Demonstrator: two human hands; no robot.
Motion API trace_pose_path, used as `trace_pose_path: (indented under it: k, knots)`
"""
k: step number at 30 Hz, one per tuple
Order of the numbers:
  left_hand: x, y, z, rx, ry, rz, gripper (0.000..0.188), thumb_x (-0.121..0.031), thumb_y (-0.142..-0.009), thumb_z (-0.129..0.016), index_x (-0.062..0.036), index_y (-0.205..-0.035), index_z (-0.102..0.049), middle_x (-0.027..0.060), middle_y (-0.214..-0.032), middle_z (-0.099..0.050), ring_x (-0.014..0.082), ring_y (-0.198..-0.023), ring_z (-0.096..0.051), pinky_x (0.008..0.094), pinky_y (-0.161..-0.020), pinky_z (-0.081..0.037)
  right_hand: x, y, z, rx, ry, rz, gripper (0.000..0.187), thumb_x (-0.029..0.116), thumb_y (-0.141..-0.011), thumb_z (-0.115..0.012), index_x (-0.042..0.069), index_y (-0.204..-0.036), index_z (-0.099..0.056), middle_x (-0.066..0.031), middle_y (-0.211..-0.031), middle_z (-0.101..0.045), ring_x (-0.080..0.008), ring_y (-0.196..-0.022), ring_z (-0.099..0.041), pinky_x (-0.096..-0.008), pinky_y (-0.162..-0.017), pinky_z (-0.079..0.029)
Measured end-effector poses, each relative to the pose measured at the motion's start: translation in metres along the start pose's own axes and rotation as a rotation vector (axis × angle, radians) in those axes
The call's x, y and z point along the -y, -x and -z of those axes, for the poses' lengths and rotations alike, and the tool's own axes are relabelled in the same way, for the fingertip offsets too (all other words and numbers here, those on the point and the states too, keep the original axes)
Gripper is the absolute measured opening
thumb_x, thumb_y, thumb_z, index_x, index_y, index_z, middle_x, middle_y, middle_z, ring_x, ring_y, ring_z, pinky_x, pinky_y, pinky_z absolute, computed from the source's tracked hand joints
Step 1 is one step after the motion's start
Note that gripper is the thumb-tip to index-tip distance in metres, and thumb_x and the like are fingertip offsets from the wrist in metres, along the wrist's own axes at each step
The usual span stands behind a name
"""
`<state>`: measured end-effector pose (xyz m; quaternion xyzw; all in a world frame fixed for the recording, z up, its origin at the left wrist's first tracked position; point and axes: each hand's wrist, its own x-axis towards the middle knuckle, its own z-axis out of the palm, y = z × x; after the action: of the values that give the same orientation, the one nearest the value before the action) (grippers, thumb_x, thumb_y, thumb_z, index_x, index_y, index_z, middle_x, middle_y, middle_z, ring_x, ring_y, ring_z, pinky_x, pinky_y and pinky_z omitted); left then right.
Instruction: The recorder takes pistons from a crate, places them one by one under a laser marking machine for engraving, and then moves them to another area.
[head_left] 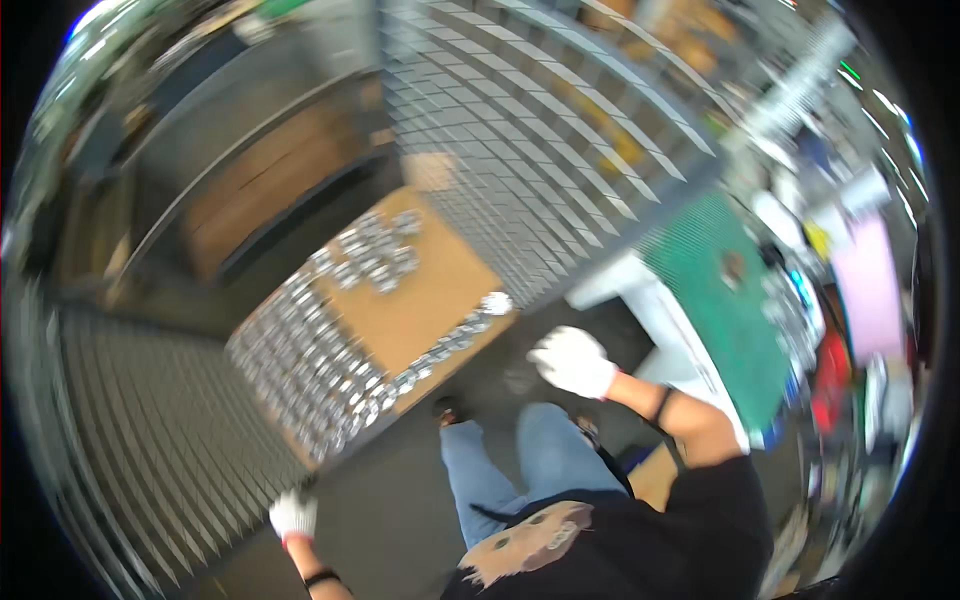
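Observation:
A tan cardboard sheet point(430, 290) lies ahead of me between two grey slatted panels. Rows of small shiny metal parts point(300, 350) cover its left side and near edge, with a looser cluster toward the back. At the near edge of the left slatted panel point(150, 430) is my left hand point(293, 515) in a white glove; blur hides whether its fingers grip that edge. My right hand point(575, 362), also white-gloved, is above the dark floor just right of the sheet's near corner. Its fingers look partly curled but are smeared, and no held thing can be made out.
The right slatted panel point(500, 120) rises beyond the sheet. To my right stands a bench with a green mat point(710, 310), with blurred items and a pink sheet point(868, 285) behind it. A large curved bin point(270, 180) with brown contents stands at the far left.

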<state>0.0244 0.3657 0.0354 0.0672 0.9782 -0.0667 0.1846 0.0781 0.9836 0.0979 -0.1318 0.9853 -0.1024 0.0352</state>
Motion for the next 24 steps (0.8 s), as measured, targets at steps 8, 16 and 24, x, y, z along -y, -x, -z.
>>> trace_pose_path:
  k: [8,16,24]
  knots:
    - [0.04,-0.124,-0.002,0.239,0.087,-0.007,0.043,-0.043,-0.074,-0.066,-0.0124,-0.104,-0.07,0.0156,-0.101,-0.069,0.0338,-0.096,-0.066,0.0441,-0.085,-0.052,0.006,-0.123,-0.028,-0.039,0.034,-0.022,0.016,0.024,-0.073,-0.063,0.01,-0.08,-0.064,-0.0091,-0.075,-0.063,-0.029,-0.073,-0.061,-0.0436,-0.067,-0.048]
    - [-0.051,-0.246,0.005,-0.053,0.287,-0.062,0.047,-0.046,-0.081,-0.063,-0.0074,-0.105,-0.07,0.0168,-0.095,-0.07,0.0364,-0.088,-0.066,0.0447,-0.079,-0.052,-0.058,-0.234,-0.104,0.23,-0.073,-0.177,0.032,0.036,-0.081,-0.06,0.009,-0.098,-0.066,-0.0166,-0.088,-0.067,-0.0337,-0.087,-0.064,-0.0462,-0.08,-0.048]
    - [-0.205,-0.354,-0.047,-0.036,0.445,-0.151,0.053,-0.049,-0.085,-0.062,-0.0147,-0.125,-0.059,0.0118,-0.125,-0.06,0.0333,-0.121,-0.05,0.0537,-0.104,-0.032,-0.137,-0.363,-0.26,0.467,0.15,-0.275,0.065,0.047,-0.083,-0.062,0.019,-0.14,-0.045,-0.0176,-0.126,-0.056,-0.0343,-0.123,-0.049,-0.0516,-0.105,-0.033]
